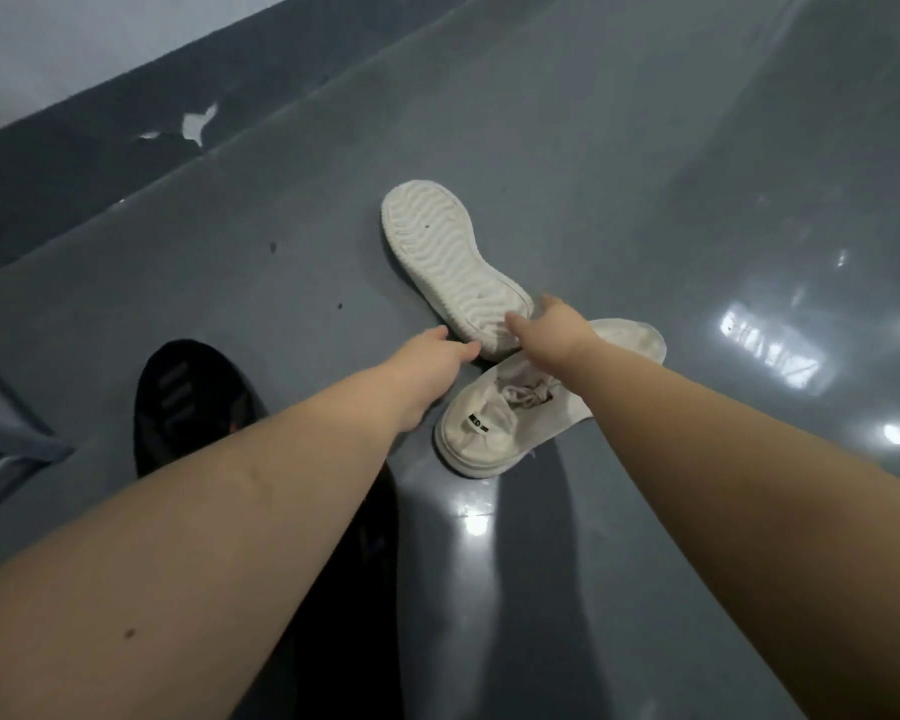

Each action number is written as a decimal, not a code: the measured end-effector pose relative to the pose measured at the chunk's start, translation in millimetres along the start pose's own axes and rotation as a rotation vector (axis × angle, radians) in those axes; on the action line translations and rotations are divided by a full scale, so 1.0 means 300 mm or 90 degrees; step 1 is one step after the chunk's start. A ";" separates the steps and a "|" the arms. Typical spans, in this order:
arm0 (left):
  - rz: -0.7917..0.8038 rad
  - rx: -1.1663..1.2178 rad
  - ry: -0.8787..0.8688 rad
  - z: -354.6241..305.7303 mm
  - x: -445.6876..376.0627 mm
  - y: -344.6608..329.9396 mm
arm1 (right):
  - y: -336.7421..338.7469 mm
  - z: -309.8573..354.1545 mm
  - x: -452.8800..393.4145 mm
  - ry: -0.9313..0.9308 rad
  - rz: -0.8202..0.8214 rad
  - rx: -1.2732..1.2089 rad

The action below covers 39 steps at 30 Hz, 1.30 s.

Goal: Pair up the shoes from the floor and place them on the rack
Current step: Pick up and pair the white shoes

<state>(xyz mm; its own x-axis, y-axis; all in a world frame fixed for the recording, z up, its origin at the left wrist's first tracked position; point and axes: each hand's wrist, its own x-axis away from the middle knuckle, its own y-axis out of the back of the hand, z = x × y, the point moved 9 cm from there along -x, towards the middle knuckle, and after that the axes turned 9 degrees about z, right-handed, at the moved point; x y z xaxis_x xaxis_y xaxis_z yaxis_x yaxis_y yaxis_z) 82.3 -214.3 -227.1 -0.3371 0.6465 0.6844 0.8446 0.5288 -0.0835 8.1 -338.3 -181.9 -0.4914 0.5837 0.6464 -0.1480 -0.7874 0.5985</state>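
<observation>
**Both hands closing on the white pair**

I have two white sneakers lying together near the centre of the frame on the glossy grey floor (645, 148). The overturned sneaker (450, 262) lies sole up, its toe pointing to the upper left, its heel end resting against the upright sneaker (510, 407), which sits just below it with its opening and laces facing me. Lying so close, and matched in colour, I judge them one pair, so gathering both at once makes sense.

My right hand (554, 332) is at the heel of the overturned sneaker, thumb and fingers (515, 322) part-curled around the sole edge; it looks like a pinch forming, though blur keeps me from saying it has closed. My left hand (427, 366) reaches in beside the same heel, fingers loosely extended and close together, touching or nearly touching the sole; it holds nothing that I can see.

A dark shoe (193, 402) lies at the left, partly under my left forearm, well apart from the white pair. The rack is not clearly in view; some grey bars at the left edge could be part of it, I cannot tell.
</observation>
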 end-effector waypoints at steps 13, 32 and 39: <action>-0.135 0.342 -0.066 -0.012 0.121 0.180 | -0.165 0.097 0.110 0.040 0.088 -0.484; -0.153 0.345 -0.108 0.285 1.224 0.251 | -0.574 0.136 1.044 0.074 0.224 -0.542; -0.218 0.048 -0.114 0.396 1.474 0.069 | -0.642 -0.041 1.317 0.012 0.222 -0.565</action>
<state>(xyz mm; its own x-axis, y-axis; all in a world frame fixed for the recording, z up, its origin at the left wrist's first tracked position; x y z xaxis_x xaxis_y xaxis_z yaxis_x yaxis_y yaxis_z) -98.6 147.9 -12.3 -0.6664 0.5084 0.5454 0.6407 0.7645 0.0702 -168.1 41.3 -47.7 -0.6439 0.2903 0.7078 -0.5835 -0.7848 -0.2089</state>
